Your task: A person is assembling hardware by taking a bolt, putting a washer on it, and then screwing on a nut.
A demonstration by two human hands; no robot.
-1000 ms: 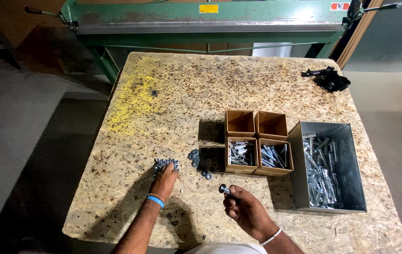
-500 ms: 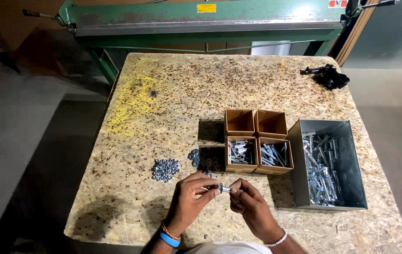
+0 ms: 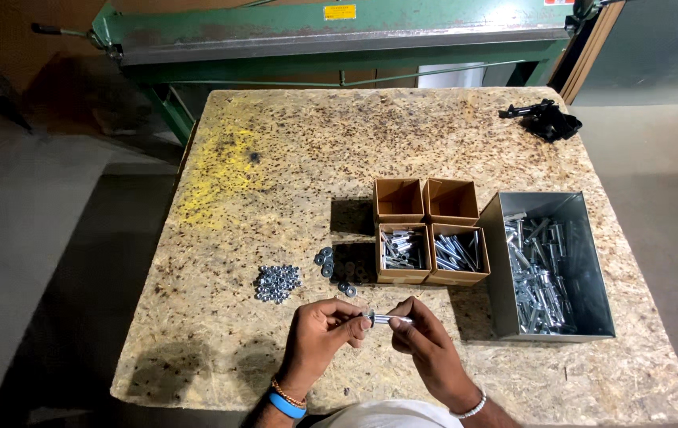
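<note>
My right hand (image 3: 426,345) pinches a silver bolt (image 3: 390,319) by its shank, held level just above the table's near side. My left hand (image 3: 319,333) meets it at the bolt's left end, fingertips closed on a small metal piece at the head, likely a nut. A pile of small silver nuts (image 3: 277,282) lies just left of my left hand. A few dark washers (image 3: 325,260) are scattered beyond my hands.
Four small cardboard boxes (image 3: 428,230) stand in a square; the near two hold bolts. A grey metal bin (image 3: 549,265) of bolts sits to their right. A black object (image 3: 545,119) lies at the far right corner. A green machine (image 3: 339,36) stands behind the chipboard table (image 3: 275,158).
My left hand left the nut pile and came over to my right hand. Both hands now meet on the bolt, which my right hand held alone before.
</note>
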